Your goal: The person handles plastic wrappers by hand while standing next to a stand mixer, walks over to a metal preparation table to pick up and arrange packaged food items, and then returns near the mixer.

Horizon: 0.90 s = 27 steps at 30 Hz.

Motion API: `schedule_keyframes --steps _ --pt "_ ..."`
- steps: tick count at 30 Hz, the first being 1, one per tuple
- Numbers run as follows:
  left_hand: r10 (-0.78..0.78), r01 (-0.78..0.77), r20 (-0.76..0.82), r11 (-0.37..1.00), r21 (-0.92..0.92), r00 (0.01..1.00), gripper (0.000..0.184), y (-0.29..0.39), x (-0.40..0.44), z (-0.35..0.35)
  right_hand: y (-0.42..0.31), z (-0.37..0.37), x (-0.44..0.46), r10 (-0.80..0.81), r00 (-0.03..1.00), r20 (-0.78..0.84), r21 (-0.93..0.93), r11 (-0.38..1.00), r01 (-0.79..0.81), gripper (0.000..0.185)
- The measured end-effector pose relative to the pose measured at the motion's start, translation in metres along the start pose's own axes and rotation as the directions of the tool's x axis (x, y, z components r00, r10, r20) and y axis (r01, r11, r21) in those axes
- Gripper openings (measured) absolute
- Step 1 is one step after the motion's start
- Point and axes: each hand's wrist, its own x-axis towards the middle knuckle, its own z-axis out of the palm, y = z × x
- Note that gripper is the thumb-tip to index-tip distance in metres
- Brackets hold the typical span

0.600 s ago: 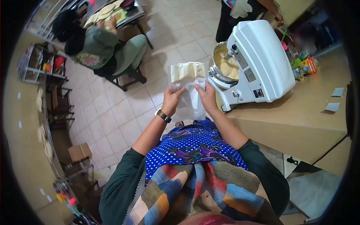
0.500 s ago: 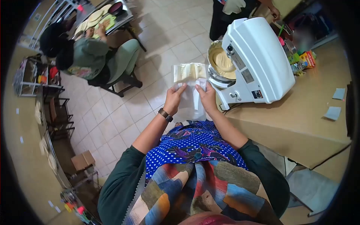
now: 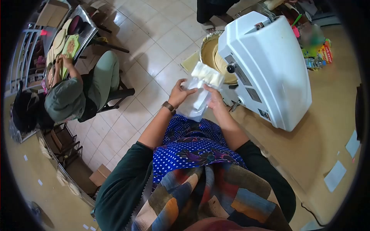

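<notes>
A clear plastic bag [image 3: 192, 101] with pale, cream-coloured pieces [image 3: 207, 74] at its far end is held in front of my apron. On its right side my right hand [image 3: 216, 97] grips the bag, thumb on top. My left hand [image 3: 180, 93], with a brown watch on the wrist, touches the bag's left edge, its fingers apart and its thumb over the plastic. Just beyond the bag stands a mixer bowl [image 3: 210, 50] of pale yellow batter, under the white stand mixer [image 3: 269, 69].
The mixer stands on a wooden counter [image 3: 293, 154] at the right, with packets [image 3: 325, 52] behind it. A seated person [image 3: 69, 96] works at a low table [image 3: 89, 32] at the left. Another person's legs [image 3: 212, 11] show at the top.
The bag has tilted to the right and its far end now overlaps the bowl's near side. My left fingers have spread. The view has turned, and the mixer looks nearer.
</notes>
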Motion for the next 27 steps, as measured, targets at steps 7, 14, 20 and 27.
schedule_keyframes --steps 7,14,20,27 --pt "0.306 -0.38 0.264 0.426 0.821 0.914 0.105 0.0 0.041 0.0 -0.001 -0.004 0.044 -0.088 0.986 -0.138 0.063 0.993 0.098 0.038" --pt "0.079 -0.249 0.434 0.903 0.351 0.897 0.076 0.002 0.1 0.03 -0.008 0.008 0.058 -0.142 0.988 0.059 0.203 0.971 0.127 0.032" --pt "0.018 -0.143 0.407 0.95 0.278 0.913 0.048 -0.001 0.115 0.031 0.002 0.005 0.078 -0.397 0.894 -0.207 -0.263 0.903 0.34 0.032" --pt "-0.289 0.283 0.556 0.954 0.099 0.779 0.032 0.019 0.138 0.032 -0.014 0.001 0.083 -0.08 0.994 -0.073 0.246 0.965 0.096 0.034"
